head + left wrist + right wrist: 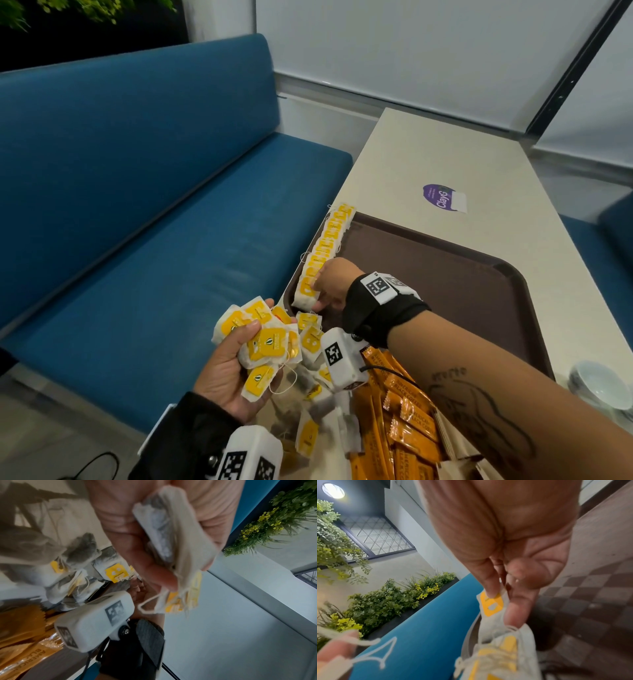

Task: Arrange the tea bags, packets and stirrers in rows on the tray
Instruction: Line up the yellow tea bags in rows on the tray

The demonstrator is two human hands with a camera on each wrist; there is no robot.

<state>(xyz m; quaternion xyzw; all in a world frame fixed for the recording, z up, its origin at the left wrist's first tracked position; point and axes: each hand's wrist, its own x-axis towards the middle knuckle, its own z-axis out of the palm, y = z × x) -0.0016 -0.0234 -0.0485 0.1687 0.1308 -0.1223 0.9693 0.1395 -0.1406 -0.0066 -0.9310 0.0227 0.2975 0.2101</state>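
A dark brown tray (445, 274) lies on the beige table. Along its left edge runs a row of white tea bags with yellow tags (325, 246). My right hand (329, 291) pinches one tea bag (306, 296) at the near end of that row; the right wrist view shows the same tea bag (491, 604) held between thumb and finger. My left hand (236, 359) hovers palm up off the tray's near-left corner, gripping a bunch of tea bags (263, 339), also seen as a bunch of tea bags (171, 536). No stirrers are plainly seen.
A loose heap of tea bags (315, 394) and orange coffee packets (400, 421) lies near me on the tray. A blue bench (154, 205) stands left of the table (428, 154). A purple sticker (442, 197) lies beyond the tray, a white cup (599, 383) at the right.
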